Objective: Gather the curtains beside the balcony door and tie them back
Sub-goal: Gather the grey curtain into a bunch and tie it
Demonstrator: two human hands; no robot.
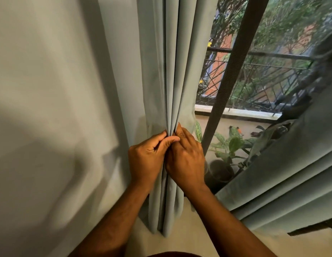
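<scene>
The left curtain [169,71], pale grey-green cloth, hangs in narrow vertical pleats just left of the dark door frame [233,71] and reaches down to the floor [189,229]. Both hands meet on its gathered folds at mid height. The left hand [144,160] has its fingers curled, thumb laid across the front, pinching several pleats together. The right hand [185,160] touches it from the other side, fingers curled round the free edge of the bundle and pressing it toward the left hand. A second curtain [291,173] slants across the lower right, well apart and not held. A broad, flatter panel of cloth [50,108] fills the left of the view.

The fabric appears soft, fairly thick and limp: it should fold readily but slide and spring open if released, so the bundle is best encircled at this height, where the pleats already lie stacked. No tie-back is visible. Beyond the glass stand potted plants [230,145] and a balcony railing [272,80].
</scene>
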